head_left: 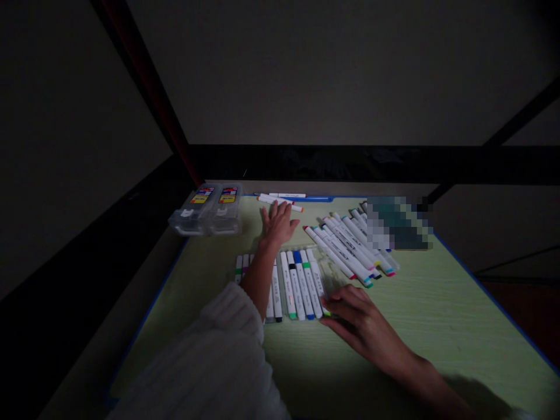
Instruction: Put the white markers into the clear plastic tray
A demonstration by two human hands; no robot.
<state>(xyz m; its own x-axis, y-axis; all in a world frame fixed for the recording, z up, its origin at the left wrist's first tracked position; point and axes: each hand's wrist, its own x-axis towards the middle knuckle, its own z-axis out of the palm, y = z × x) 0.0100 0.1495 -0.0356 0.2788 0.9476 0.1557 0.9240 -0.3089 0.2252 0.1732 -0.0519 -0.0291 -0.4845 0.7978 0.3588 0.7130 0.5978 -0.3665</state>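
Observation:
My left hand [279,224] reaches to the back of the table, fingers spread, its fingertips at white markers [298,208] with orange and red ends. Low on the right, my right hand [356,315] has its thumb and forefinger around the green end of a white marker [317,277]. That marker is the rightmost in a row of markers [296,289] lying side by side in a clear case, with black, blue and green caps. My left forearm hides part of the row. A loose pile of markers [345,245] lies to the right of it.
Two clear plastic boxes [225,210] with colourful labels stand at the back left. Another white marker [287,195] lies along the back edge by a blue strip [315,199]. A blurred-out dark green flat object [400,224] lies at the right. The table [437,309] has a blue edge.

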